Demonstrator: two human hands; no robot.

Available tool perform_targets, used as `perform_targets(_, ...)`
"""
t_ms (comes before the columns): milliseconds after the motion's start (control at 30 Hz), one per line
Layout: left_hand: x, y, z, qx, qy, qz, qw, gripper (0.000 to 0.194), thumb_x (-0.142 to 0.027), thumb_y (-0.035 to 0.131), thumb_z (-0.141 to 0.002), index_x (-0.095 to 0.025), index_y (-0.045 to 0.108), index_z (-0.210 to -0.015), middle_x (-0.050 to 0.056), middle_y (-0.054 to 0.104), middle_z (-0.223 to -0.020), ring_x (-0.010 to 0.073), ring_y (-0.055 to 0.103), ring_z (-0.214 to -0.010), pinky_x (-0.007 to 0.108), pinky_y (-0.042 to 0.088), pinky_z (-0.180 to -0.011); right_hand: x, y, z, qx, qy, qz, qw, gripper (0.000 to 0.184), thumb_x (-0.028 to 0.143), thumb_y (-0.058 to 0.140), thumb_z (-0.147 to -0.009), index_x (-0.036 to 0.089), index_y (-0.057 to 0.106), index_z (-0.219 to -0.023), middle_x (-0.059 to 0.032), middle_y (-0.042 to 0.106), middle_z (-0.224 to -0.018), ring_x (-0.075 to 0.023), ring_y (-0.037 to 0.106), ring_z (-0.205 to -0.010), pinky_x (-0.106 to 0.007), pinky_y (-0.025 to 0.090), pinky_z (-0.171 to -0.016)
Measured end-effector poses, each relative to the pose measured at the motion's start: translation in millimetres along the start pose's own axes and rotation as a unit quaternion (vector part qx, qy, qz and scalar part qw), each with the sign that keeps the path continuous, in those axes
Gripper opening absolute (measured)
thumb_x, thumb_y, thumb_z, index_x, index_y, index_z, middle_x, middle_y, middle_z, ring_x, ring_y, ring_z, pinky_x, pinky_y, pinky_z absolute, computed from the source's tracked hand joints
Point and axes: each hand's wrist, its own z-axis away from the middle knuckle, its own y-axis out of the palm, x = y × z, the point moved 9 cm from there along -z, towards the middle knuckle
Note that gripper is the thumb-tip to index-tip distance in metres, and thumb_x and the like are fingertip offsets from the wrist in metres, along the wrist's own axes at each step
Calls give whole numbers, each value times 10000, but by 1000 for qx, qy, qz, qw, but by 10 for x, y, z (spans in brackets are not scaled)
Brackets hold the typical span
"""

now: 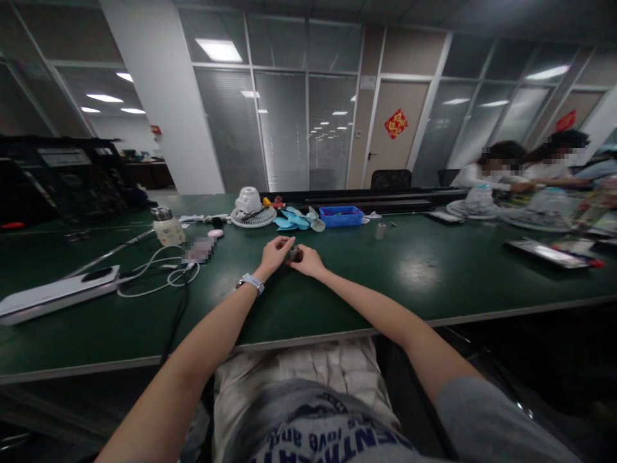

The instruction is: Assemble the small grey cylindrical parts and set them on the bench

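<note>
Over the green table [366, 283], my two hands meet in front of me. My right hand [310, 262] is closed around a small dark grey metal part [294, 255], mostly covered by its fingers. Close beside it, my left hand [276, 255], with a watch on the wrist, has thumb and fingers drawn together; whatever is between them is too small to make out. A short grey metal cylinder [380, 231] stands on the table to the right, apart from both hands.
Beyond my hands lie a white fan body [249, 204], blue fan blades [292, 220] and a blue bin [341, 217]. At left are a bottle [168, 229], white cables [159, 254] and a long white device [58, 294]. People sit at the far right.
</note>
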Motion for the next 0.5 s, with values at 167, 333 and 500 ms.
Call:
perform_targets(167,-145,83,43,49,32,-9,998,421,-559,641,-744,-174,742,-882,67,736,-879,195,658,-829,271,490,-763,-16,-87,62,6,14,10,1000,464,409,770,-692,199,626,-1080,-34,707,-910,-189,663,-816,-287,511,-730)
perform_targets(333,-48,48,-4,51,9,-13,999,411,-524,679,-718,-165,764,-899,89,743,-900,223,665,-855,304,499,-788,28,-114,84,13,6,19,1000,424,420,762,-711,198,630,-1048,-43,705,-921,-196,661,-828,-295,509,-739)
perform_targets(500,-63,1,-36,23,7,-40,999,415,-541,659,-738,-161,773,-858,93,745,-875,228,664,-860,308,494,-803,21,-108,96,17,7,6,1000,374,359,778,-701,183,640,-1002,-57,710,-936,-214,669,-848,-326,519,-766)
